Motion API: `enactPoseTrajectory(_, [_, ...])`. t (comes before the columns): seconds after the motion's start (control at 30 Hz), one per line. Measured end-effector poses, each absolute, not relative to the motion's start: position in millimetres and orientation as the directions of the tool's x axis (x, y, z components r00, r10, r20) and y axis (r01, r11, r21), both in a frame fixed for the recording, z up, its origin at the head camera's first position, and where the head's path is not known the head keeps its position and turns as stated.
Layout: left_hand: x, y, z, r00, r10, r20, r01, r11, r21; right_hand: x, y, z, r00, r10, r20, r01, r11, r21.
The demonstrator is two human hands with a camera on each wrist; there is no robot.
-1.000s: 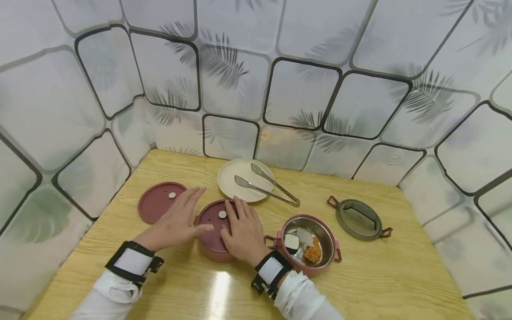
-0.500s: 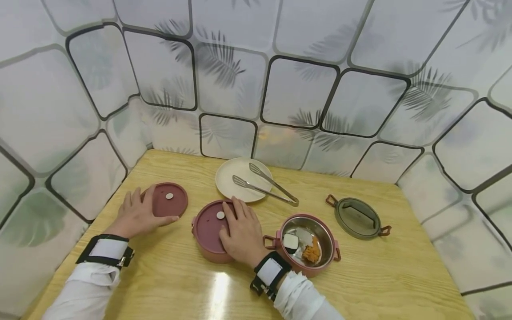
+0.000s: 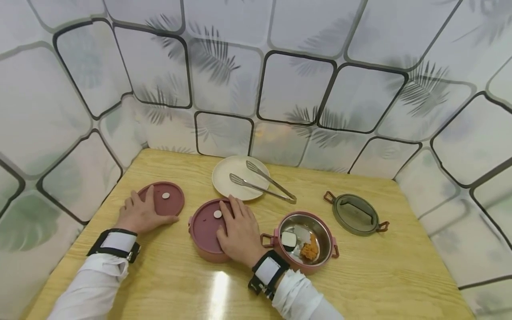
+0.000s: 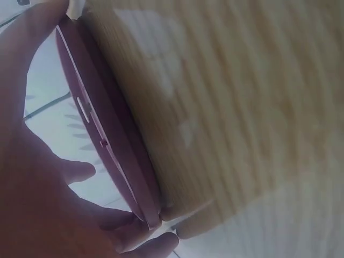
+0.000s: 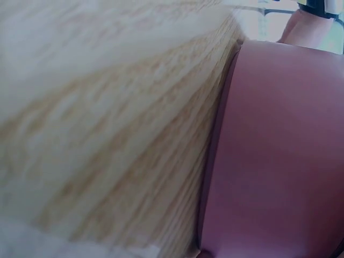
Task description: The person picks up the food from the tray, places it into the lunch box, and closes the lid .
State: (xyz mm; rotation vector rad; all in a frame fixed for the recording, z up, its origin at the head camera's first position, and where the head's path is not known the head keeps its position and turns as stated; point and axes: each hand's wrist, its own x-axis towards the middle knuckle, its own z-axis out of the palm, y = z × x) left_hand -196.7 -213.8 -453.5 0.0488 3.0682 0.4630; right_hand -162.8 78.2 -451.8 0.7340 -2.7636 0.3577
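At the left of the table lies a flat, round maroon lid (image 3: 170, 206) with a white button. My left hand (image 3: 140, 214) spans its near-left side and grips the rim, thumb at one edge and fingers at the other. In the left wrist view, the lid (image 4: 110, 131) is seen edge-on, low over the wood. A lidded maroon pot (image 3: 206, 231) stands beside it, with a similar white button on top. Across its right side rests my right hand (image 3: 242, 231), fingers extended over the top. The right wrist view shows the pot's smooth side wall (image 5: 279, 150).
Right of my right hand stands an open pink pot (image 3: 316, 222) holding a white-and-black piece and orange food (image 3: 309, 251). A cream plate (image 3: 224, 175) with metal tongs (image 3: 272, 181) lies behind. A glass lid (image 3: 356, 214) with two handles lies farther right. Patterned walls surround the table.
My left hand has left the side of the lidded pot, moved left and come down onto the flat maroon lid. My right hand stays on the pot.
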Motion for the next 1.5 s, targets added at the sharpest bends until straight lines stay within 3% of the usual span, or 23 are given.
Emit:
enactPoseTrajectory(0.47, [-193.1,-212.3,-446.5,-1.000,0.024,-0.007,0.020,0.941,0.338,-162.5,79.9,-449.7,-0.830,-0.450,0.330,-0.519,0.840,-0.158])
enactPoseTrajectory(0.77, [-189.5,-201.0,-425.3,-0.991,0.051,0.121,0.096,0.912,0.398,-162.3,84.2,-449.6,-0.836,-0.440,0.328,-0.518,0.830,-0.207])
enactPoseTrajectory(1.03, [-181.4,-166.0,-393.1,-0.946,0.142,0.291,0.255,0.881,0.398,-156.4,94.5,-437.2,-0.849,-0.431,0.307,-0.525,0.759,-0.386])
enactPoseTrajectory(1.27, [-176.2,-129.0,-374.3,-0.906,0.247,0.342,0.366,0.864,0.346,-143.7,116.9,-412.3,-0.880,-0.364,0.305,-0.475,0.689,-0.548])
enactPoseTrajectory(1.5, [-169.2,-88.3,-369.7,-0.837,0.373,0.401,0.502,0.815,0.289,-138.0,150.5,-392.4,-0.889,-0.280,0.361,-0.453,0.649,-0.612])
